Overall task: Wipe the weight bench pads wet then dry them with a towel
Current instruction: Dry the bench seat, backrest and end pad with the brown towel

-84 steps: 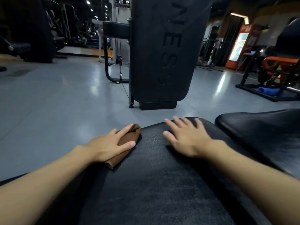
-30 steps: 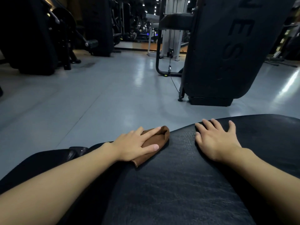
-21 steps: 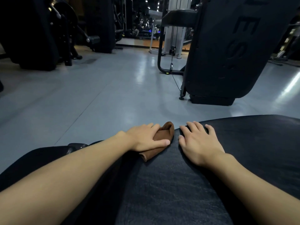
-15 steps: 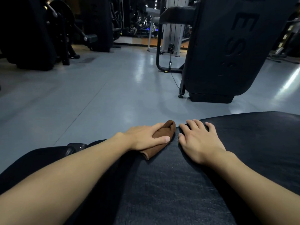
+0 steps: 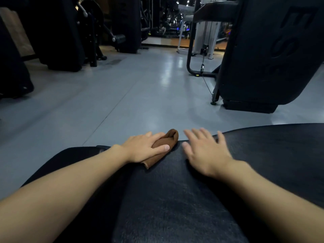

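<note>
Machines [image 5: 59, 37] stand dark along the far left of my view, on a grey floor [image 5: 136, 95] that shines under the ceiling lights. Nearer to me, the left hand [image 5: 142, 149] lies flat on a folded brown towel [image 5: 169, 139], fingers straight and close together, thumb stretched along the towel's near side, pressing it down rather than gripping it. The towel sits at the far left edge of the black bench pad [image 5: 175, 199], its rolled far end sticking out past the fingertips. Just beside it, not touching it, is the right hand [image 5: 206, 152], empty, with fingers straight and spread apart. It is blurred, so I cannot tell whether the fingertips touch the pad, though the heel of the hand seems to rest on it. Behind, on the right, a large black machine housing [image 5: 263, 55] stands on the floor, with a thin cable [image 5: 206, 85] running down beside it.
</note>
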Demonstrator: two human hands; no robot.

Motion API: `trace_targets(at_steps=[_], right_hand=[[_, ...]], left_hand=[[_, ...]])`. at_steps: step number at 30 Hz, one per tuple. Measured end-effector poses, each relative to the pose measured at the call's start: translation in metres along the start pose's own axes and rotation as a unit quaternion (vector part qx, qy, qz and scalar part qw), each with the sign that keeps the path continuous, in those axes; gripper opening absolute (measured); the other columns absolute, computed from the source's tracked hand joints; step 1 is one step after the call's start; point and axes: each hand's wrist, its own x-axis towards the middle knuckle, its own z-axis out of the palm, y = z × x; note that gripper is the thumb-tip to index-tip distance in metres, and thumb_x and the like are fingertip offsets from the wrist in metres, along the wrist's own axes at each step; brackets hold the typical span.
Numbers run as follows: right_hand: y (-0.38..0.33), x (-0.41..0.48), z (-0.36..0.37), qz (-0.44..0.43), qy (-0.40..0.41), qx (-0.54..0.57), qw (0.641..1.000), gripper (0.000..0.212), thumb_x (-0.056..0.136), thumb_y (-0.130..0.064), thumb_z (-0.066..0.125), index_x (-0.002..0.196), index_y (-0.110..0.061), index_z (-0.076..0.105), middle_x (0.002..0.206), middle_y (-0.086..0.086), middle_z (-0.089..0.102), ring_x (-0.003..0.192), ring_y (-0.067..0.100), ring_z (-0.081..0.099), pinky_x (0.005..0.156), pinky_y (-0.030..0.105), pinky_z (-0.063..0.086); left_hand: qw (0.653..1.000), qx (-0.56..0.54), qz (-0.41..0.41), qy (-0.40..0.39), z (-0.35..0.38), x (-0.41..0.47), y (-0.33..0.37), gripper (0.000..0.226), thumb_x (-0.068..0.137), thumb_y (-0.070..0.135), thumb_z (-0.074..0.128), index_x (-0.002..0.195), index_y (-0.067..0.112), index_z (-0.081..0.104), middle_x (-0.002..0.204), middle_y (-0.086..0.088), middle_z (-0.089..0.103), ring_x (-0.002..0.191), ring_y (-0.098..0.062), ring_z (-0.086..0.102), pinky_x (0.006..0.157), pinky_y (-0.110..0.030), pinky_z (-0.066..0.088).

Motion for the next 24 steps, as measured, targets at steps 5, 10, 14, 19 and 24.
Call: trace_targets(at_steps=[5, 10, 14, 19, 24], right_hand=[[-0.032, 0.005, 0.024, -0.058, -0.010, 0.003, 0.998, 0.065, 0.101, -0.056, 0.009, 0.159, -0.028, -0.002, 0.166, -0.007, 0.008, 0.153, 0.016, 0.003, 0.119, 0.057, -0.004], [-0.029, 0.005, 0.024, -0.072, -0.002, 0.006, 0.997, 0.064, 0.100, -0.056, 0.008, 0.158, -0.030, -0.003, 0.163, -0.007, 0.017, 0.151, 0.016, 0.009, 0.119, 0.058, 0.001], [-0.028, 0.006, 0.023, -0.071, -0.007, 0.008, 0.997, 0.064, 0.100, -0.057, 0.007, 0.158, -0.030, 0.000, 0.162, -0.007, 0.020, 0.150, 0.018, 0.011, 0.118, 0.059, 0.001], [-0.028, 0.007, 0.025, -0.081, -0.012, -0.004, 0.997, 0.064, 0.099, -0.058, 0.005, 0.158, -0.031, 0.005, 0.163, -0.003, 0.020, 0.150, 0.022, 0.012, 0.117, 0.060, 0.001], [-0.030, 0.007, 0.023, -0.085, -0.026, -0.023, 0.996, 0.063, 0.099, -0.058, 0.004, 0.156, -0.032, 0.007, 0.163, 0.001, 0.018, 0.150, 0.025, 0.011, 0.115, 0.063, 0.003]], left_hand=[[0.998, 0.009, -0.058, 0.030, 0.005, -0.007, -0.011, 0.069, 0.087, 0.082, 0.025, 0.146, 0.047, 0.028, 0.123, -0.004, 0.051, 0.120, -0.031, 0.053, 0.101, -0.044, 0.038], [0.991, 0.018, -0.126, 0.044, 0.008, -0.015, -0.013, 0.072, 0.086, 0.083, 0.024, 0.145, 0.042, 0.031, 0.129, -0.005, 0.049, 0.123, -0.032, 0.049, 0.105, -0.047, 0.035], [0.982, 0.006, -0.184, 0.041, 0.009, -0.022, -0.013, 0.092, 0.071, 0.092, 0.013, 0.143, 0.038, 0.033, 0.134, -0.006, 0.047, 0.124, -0.033, 0.047, 0.105, -0.048, 0.034], [0.955, 0.018, -0.286, 0.076, 0.011, -0.053, -0.033, 0.092, 0.078, 0.089, 0.018, 0.143, 0.025, 0.032, 0.139, -0.011, 0.044, 0.131, -0.032, 0.041, 0.105, -0.047, 0.033], [0.942, -0.017, -0.328, 0.067, 0.014, -0.088, -0.018, 0.090, 0.084, 0.084, 0.026, 0.146, 0.019, 0.022, 0.140, -0.016, 0.036, 0.127, -0.036, 0.041, 0.102, -0.046, 0.037]])
